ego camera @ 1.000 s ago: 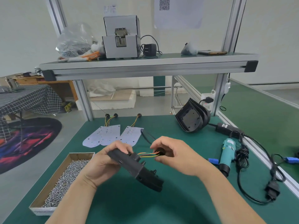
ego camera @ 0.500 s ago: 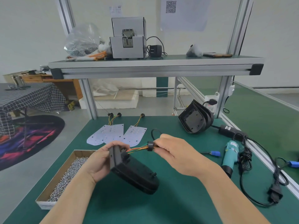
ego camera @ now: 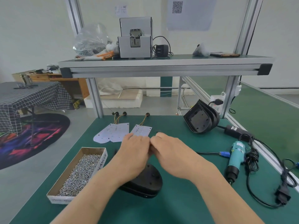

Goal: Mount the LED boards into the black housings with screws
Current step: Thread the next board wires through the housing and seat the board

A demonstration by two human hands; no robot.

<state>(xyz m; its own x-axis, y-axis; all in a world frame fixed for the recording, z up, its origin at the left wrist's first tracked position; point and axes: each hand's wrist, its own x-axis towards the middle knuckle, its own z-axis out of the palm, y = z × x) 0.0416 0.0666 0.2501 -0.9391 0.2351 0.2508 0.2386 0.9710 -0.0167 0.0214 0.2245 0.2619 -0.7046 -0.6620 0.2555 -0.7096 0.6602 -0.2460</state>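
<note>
1. The left hand and right hand lie side by side, backs up, knuckles touching at the middle. Their fingers bend down and away out of sight, so I cannot tell whether they pinch anything or what.
2. Directly under the left hand and wrist lies a black housing, rounded back upward, resting on the green counter. Its near end sticks out between the two forearms.
3. Just beyond the fingertips lie the LED boards: a small white one touching the left hand's far edge, and a larger overlapping pair to its left. All have yellow and orange wires running away from the hands.
4. Left of the left forearm sits an open cardboard box filled with screws.
5. Beyond the right hand and to its right, a nested stack of black housings stands tilted, open faces toward the hands.
6. Well to the right of the right hand lies a teal electric screwdriver, with a black cable looped beside it.
7. Above and beyond both hands, a shelf carries a grey screw feeder and a clear bag of screws.
</note>
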